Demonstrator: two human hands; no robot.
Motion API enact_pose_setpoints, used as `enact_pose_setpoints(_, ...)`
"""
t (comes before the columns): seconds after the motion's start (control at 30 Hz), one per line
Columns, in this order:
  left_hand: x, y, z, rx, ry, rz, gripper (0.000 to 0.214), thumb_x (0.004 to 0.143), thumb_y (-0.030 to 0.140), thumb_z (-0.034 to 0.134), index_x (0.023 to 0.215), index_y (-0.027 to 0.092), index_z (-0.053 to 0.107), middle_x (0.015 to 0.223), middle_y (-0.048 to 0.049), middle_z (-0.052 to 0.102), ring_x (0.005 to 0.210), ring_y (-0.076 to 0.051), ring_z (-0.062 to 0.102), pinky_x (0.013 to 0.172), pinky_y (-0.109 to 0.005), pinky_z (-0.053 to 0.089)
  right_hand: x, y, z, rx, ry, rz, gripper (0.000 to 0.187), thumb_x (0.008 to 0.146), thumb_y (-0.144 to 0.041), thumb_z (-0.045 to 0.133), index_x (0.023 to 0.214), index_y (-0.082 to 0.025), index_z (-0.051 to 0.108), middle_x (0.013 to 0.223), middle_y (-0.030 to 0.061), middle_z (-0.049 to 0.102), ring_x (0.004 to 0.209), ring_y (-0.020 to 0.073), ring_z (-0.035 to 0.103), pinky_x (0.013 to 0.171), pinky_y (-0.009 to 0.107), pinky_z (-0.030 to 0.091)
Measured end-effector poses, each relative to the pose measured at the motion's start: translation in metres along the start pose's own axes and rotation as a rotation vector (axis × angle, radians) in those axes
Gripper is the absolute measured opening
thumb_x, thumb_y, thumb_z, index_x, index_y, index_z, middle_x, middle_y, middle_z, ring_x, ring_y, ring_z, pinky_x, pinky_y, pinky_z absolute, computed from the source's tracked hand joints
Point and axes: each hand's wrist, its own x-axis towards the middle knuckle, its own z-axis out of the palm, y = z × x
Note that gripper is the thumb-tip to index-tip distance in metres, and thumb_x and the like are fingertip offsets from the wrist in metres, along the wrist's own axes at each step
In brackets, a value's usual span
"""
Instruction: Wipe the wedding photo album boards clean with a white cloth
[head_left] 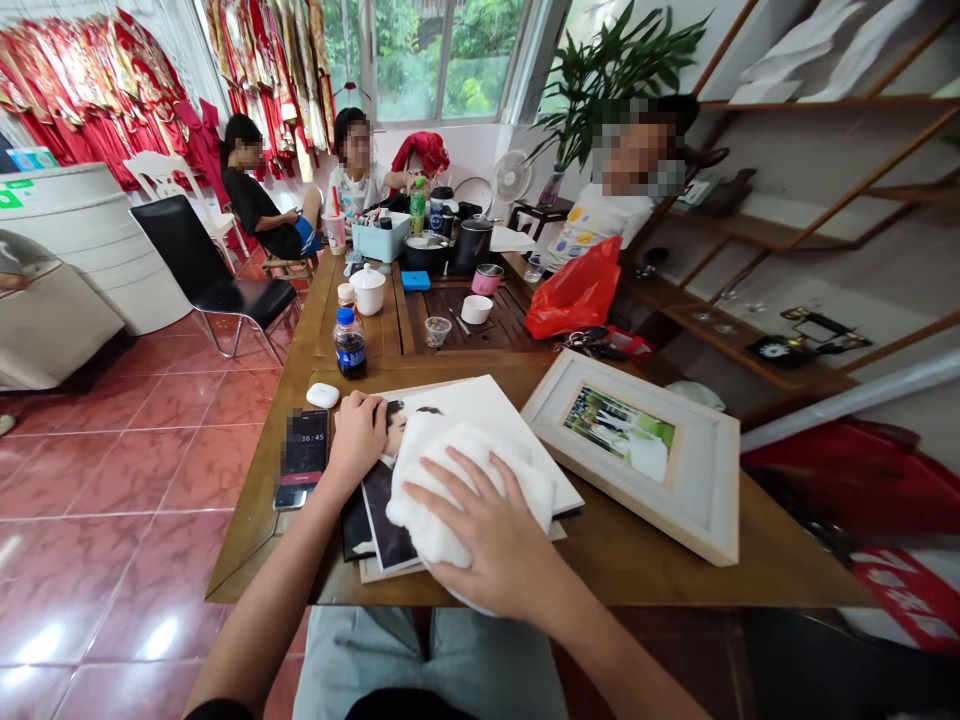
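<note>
White towel (469,490) noted, bunched on a photo board (480,405). Position?

Centre of the stack, at the near side of the desk (660,545). The board lies over a dark portrait print (375,515), whose edge shows at lower left.

State of the right hand (487,530)?

Palm down on top of the towel, fingers spread apart, not clamped. That spread appears to distribute pressure through the cloth onto the board below.

And the left hand (358,435)?

At the board's upper left edge, fingers curled down onto it. Whether it actually grips the edge, I cannot tell from this angle. Its placement appears to anchor the stack against the pressure from the right hand.

Surrounding items?

A pale wooden frame (637,450) holding a photo lies just beside the stack, on the right. Set apart like that, it stays out from under the towel. A phone (304,465) lies screen up by the left wrist, showing 36:45, apparently placed where it can be read. An earbud case (322,395) and a bottle (350,345) stand farther along the desk, clear of both hands.
</note>
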Motion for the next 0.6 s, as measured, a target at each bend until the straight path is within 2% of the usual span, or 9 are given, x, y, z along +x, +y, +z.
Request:
enact_pose_setpoints(0.23,0.000,0.000,0.001,0.012,-0.003,0.000,0.025,0.101,0.025,0.048,0.098,0.020,0.072,0.099,-0.0091,0.064,0.099,-0.025,0.059,0.095,-0.041,0.049,0.014,0.057,-0.014,-0.107,0.114,0.181,0.058,0.091,-0.043,0.059,0.147,-0.034,0.053,0.158,0.0059,0.048,0.146,0.0387,0.035,0.114,0.067,0.026)
enact_pose_setpoints(0.33,0.000,0.001,0.000,0.008,-0.005,-0.005,0.025,0.101,0.024,0.048,0.098,0.019,0.072,0.099,-0.0094,0.064,0.100,-0.025,0.060,0.095,-0.041,0.049,0.021,0.071,-0.016,-0.120,0.152,0.261,0.053,0.094,-0.045,0.055,0.145,-0.032,0.055,0.157,0.0056,0.049,0.146,0.0374,0.036,0.113,0.066,0.028)
enact_pose_setpoints(0.47,0.000,0.002,-0.001,0.016,-0.016,-0.010,0.025,0.101,0.024,0.048,0.100,0.018,0.072,0.100,-0.0098,0.064,0.099,-0.026,0.060,0.095,-0.042,0.049,0.024,0.062,-0.014,-0.117,0.147,0.265,0.056,0.093,-0.042,0.055,0.147,-0.028,0.054,0.158,0.0075,0.047,0.148,0.0398,0.032,0.114,0.069,0.023)
enact_pose_setpoints(0.6,0.000,0.002,-0.001,0.020,-0.011,-0.001,0.024,0.101,0.024,0.048,0.100,0.019,0.072,0.099,-0.0094,0.065,0.100,-0.025,0.060,0.095,-0.041,0.049,0.021,0.033,-0.007,-0.046,0.095,0.141,0.061,0.090,-0.041,0.058,0.149,-0.031,0.051,0.162,0.0064,0.041,0.150,0.0402,0.025,0.116,0.071,0.015)
